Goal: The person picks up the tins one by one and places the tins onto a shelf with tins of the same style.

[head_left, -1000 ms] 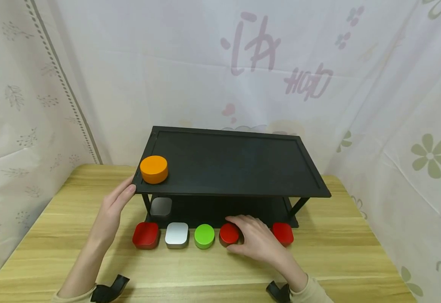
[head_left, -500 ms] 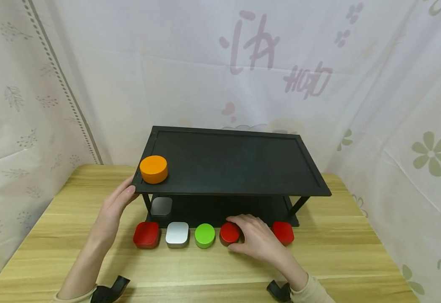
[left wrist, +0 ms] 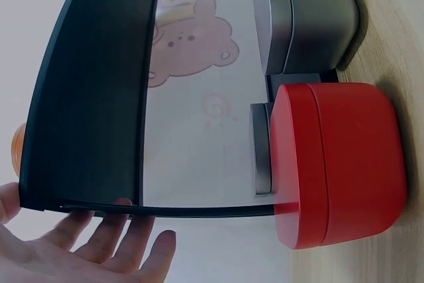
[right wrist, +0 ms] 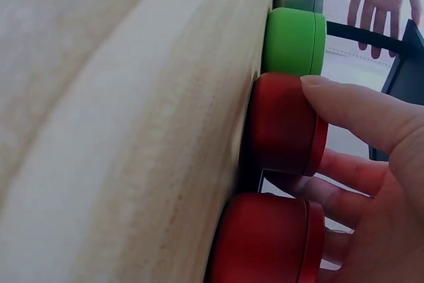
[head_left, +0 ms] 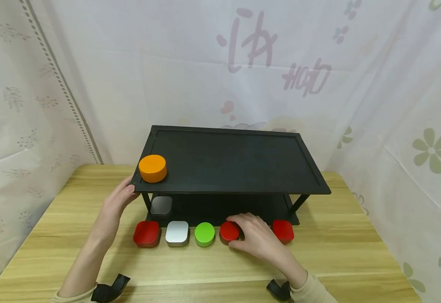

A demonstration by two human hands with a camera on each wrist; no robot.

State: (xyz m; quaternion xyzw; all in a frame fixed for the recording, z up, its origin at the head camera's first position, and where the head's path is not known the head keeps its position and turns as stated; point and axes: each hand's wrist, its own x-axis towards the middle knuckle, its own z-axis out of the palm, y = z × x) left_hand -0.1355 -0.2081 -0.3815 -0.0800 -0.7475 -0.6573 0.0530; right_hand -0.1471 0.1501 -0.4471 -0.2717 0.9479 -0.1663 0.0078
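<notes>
right hand (head_left: 256, 237): grasping round red tin (head_left: 229, 232) on counter (head_left: 205, 273), near front edge of black shelf (head_left: 224, 164). left hand (head_left: 115, 206): loose-fingered, touching its front-left corner. i judge grip step; next calls for steady lift.

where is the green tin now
In the head view, the green tin sits before the black shelf, between a silver tin, left, and a round red tin, right.

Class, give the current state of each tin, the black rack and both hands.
Black rack: standing upright
Orange tin: on rack, lid seam not visible
Dark grey tin: lid on
Far-left red tin: lid on
Silver tin: lid on
Green tin: lid on
Round red tin: lid on, held
Far-right red tin: lid on
Left hand: touching rack
Right hand: holding round red tin
</notes>
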